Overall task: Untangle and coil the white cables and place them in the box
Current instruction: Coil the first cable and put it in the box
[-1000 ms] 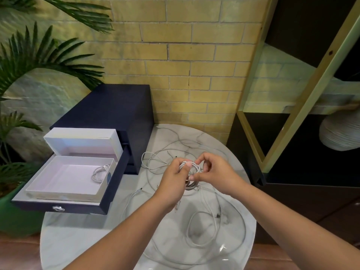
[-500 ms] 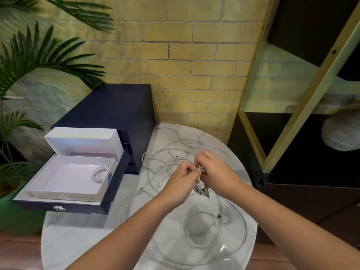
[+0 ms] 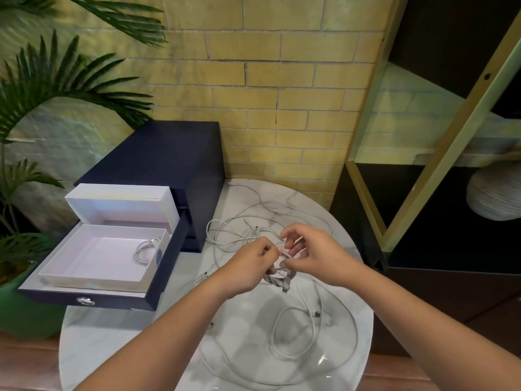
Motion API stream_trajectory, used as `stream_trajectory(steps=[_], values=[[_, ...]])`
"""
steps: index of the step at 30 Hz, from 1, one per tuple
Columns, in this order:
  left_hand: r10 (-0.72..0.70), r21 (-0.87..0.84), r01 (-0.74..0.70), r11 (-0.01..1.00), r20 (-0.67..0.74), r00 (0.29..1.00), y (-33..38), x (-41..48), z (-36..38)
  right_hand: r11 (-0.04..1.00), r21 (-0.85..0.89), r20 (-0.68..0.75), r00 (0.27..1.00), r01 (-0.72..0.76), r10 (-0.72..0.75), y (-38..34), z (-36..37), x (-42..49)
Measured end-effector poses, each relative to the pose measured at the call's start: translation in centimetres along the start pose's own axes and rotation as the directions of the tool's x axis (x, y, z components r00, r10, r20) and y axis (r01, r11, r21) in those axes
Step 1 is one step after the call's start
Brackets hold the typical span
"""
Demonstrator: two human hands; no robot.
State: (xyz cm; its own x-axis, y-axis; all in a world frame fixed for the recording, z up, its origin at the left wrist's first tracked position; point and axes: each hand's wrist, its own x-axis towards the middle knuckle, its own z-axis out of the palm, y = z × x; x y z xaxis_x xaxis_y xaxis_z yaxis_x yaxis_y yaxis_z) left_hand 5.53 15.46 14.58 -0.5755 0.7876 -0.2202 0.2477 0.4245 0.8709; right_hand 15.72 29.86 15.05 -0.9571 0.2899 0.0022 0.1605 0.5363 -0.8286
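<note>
Only the arms show. The left forearm (image 3: 169, 328) comes into view from about 7 o'clock and the right forearm (image 3: 408, 309) from about 4 o'clock. Both are bare along their whole visible length. The left hand (image 3: 251, 266) and the right hand (image 3: 315, 255) are bare as well.

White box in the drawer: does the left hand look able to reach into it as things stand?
Probably yes. The box lies open, lid tipped back, with nothing between it and the left hand; but that hand holds the cable bundle.
</note>
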Motion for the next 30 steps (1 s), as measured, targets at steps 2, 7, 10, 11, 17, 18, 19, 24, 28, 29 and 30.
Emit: stream_trajectory(steps=[2, 7, 10, 11, 17, 18, 19, 24, 28, 29, 30], values=[[-0.016, -0.034, 0.015, 0.999, -0.008, 1.0, -0.4, 0.1, -0.1, 0.979, 0.182, 0.042, 0.996, -0.091, 0.084, -0.3, -0.7, -0.2], [-0.003, -0.077, -0.002, 0.997, -0.069, 0.998, -0.4, 0.0, -0.2, 0.958, 0.14, 0.118, 0.965, -0.25, 0.234, 0.0, -2.0, -0.1], [0.035, -0.103, -0.043, 0.994, -0.074, 0.997, -0.2, 0.0, 0.0, 0.928, 0.22, 0.291, 0.928, -0.301, 0.232, 0.2, -1.5, -0.2], [0.043, -0.107, -0.051, 0.993, -0.073, 0.996, -0.1, 0.0, 0.1, 0.903, 0.292, 0.312, 0.924, -0.316, 0.222, 0.2, -1.3, -0.2], [0.033, -0.221, -0.033, 0.975, -0.004, 0.999, -0.5, 0.1, 0.1, 0.942, 0.267, 0.169, 0.972, -0.206, 0.165, 0.2, -0.5, 0.1], [0.029, -0.244, -0.023, 0.97, 0.018, 0.999, -0.6, 0.0, 0.1, 0.986, 0.12, 0.1, 0.989, -0.118, 0.106, 0.2, -0.3, 0.2], [0.025, -0.25, -0.016, 0.968, 0.033, 0.999, -0.6, 0.0, 0.1, 0.999, -0.045, 0.044, 0.999, -0.026, 0.028, 0.1, -0.3, 0.2], [0.022, -0.16, -0.019, 0.987, 0.018, 1.0, -0.8, 0.0, -0.3, 0.863, -0.488, 0.035, 0.991, 0.13, -0.129, -0.5, -1.7, 0.4], [0.051, -0.011, -0.052, 0.999, -0.068, 0.996, -0.8, -0.1, -0.2, 0.935, -0.345, 0.091, 0.988, -0.088, 0.126, -1.0, -2.3, 0.4], [0.065, 0.011, -0.064, 0.998, -0.098, 0.993, -0.8, -0.1, -0.1, 0.962, -0.218, 0.101, 0.977, -0.162, 0.187, -1.1, -2.3, 0.3], [0.078, 0.027, -0.076, 0.997, -0.126, 0.989, -0.7, -0.1, 0.1, 0.971, -0.077, 0.11, 0.966, -0.226, 0.233, -1.1, -2.1, 0.2]])
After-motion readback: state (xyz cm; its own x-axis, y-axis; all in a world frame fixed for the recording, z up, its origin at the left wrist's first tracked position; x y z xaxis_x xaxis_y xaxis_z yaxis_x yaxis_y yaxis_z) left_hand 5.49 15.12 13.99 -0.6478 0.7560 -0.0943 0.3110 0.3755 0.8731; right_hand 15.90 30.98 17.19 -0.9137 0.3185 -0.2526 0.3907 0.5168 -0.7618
